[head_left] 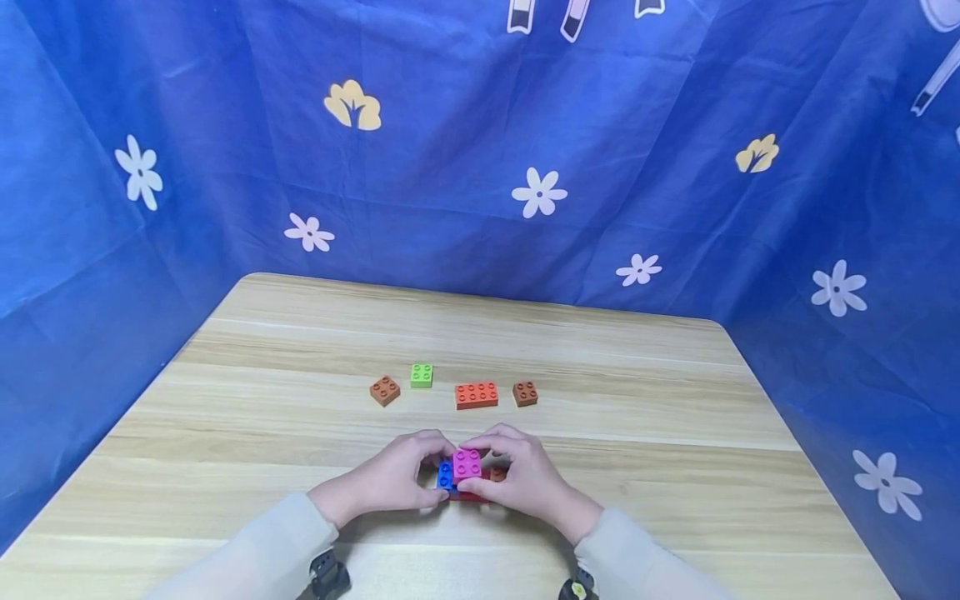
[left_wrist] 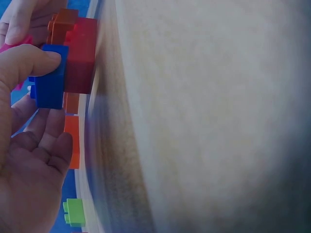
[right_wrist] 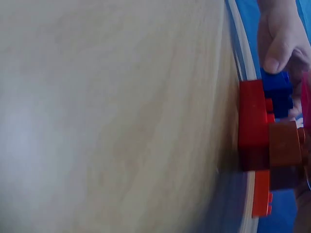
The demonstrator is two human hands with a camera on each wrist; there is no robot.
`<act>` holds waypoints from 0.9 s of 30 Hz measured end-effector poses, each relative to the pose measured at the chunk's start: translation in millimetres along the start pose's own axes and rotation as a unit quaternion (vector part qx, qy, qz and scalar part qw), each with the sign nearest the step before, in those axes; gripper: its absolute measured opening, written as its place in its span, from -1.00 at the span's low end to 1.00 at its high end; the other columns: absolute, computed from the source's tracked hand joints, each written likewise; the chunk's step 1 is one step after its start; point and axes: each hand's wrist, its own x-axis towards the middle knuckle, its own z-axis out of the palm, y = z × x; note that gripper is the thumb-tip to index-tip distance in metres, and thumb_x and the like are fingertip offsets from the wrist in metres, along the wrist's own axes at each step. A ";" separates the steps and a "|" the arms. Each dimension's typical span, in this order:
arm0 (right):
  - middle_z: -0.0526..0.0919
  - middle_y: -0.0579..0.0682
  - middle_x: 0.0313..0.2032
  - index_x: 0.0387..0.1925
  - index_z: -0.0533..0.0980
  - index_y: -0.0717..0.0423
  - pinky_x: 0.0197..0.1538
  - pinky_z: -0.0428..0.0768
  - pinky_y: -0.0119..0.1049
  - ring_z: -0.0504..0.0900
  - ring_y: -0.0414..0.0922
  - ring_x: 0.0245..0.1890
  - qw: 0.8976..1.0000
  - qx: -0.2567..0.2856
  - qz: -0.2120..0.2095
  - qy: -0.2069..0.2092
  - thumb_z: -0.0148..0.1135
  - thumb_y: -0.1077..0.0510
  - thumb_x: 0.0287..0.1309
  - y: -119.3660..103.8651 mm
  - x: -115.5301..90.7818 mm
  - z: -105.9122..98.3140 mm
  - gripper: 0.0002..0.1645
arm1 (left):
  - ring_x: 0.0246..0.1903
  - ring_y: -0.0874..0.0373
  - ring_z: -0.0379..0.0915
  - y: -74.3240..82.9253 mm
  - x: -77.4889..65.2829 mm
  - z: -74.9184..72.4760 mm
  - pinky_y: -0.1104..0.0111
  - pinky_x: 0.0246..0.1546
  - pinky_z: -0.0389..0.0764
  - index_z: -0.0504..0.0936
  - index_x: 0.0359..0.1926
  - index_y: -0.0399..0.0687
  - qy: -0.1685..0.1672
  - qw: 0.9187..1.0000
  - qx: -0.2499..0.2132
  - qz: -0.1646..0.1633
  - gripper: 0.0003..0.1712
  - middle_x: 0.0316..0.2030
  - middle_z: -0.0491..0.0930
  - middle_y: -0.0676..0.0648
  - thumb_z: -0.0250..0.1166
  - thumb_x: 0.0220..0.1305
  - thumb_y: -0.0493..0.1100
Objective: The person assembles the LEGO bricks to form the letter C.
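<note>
A red brick (right_wrist: 252, 124) rests on the table, with a blue brick (left_wrist: 51, 85) at its left end and a brown brick (right_wrist: 284, 145) at its right end. My left hand (head_left: 386, 479) pinches the blue brick, its thumb on the near side and fingers behind. Between thumb and fingers, my right hand (head_left: 528, 475) holds a pink brick (head_left: 467, 463) over the middle of this group, overlapping the blue brick from above. Whether the pink brick touches the bricks beneath it, I cannot tell. The right fingers partly cover the brown brick.
Beyond the hands lie a brown brick (head_left: 385, 390), a light green brick (head_left: 422, 376), a longer orange-red brick (head_left: 476, 395) and another brown brick (head_left: 526, 393). They stand apart on the wood-grain table (head_left: 637, 400). A blue patterned cloth (head_left: 450, 167) surrounds the table's back and sides.
</note>
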 end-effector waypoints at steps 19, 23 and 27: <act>0.59 -0.23 -0.30 -0.15 0.60 0.03 -0.16 0.56 -0.49 0.56 -0.33 -0.27 0.998 -0.055 0.038 -0.001 0.57 -0.01 -0.23 -9.6 6.5 14.9 -0.48 | -0.25 0.32 0.45 3.8 1.3 -1.9 0.29 -0.11 0.54 0.62 -0.09 -0.14 0.005 1.000 -0.009 -0.001 -0.48 -0.26 0.53 0.21 0.47 -0.20 -0.24; 0.57 -0.25 -0.32 -0.19 0.60 0.02 -0.19 0.55 -0.50 0.55 -0.33 -0.29 0.998 -0.060 0.036 -0.002 0.57 -0.02 -0.25 -9.2 7.4 15.3 -0.49 | -0.25 0.31 0.45 3.7 1.6 -2.0 0.29 -0.11 0.54 0.62 -0.09 -0.14 0.004 1.000 -0.004 0.000 -0.47 -0.25 0.54 0.19 0.48 -0.22 -0.25; 0.56 -0.26 -0.33 -0.22 0.61 0.01 -0.19 0.53 -0.50 0.53 -0.35 -0.30 0.997 -0.067 0.043 -0.011 0.57 -0.03 -0.26 -9.6 8.6 14.6 -0.51 | -0.24 0.31 0.46 3.3 1.6 -2.4 0.30 -0.11 0.54 0.62 -0.09 -0.15 0.003 1.000 -0.004 -0.001 -0.46 -0.24 0.55 0.18 0.49 -0.24 -0.25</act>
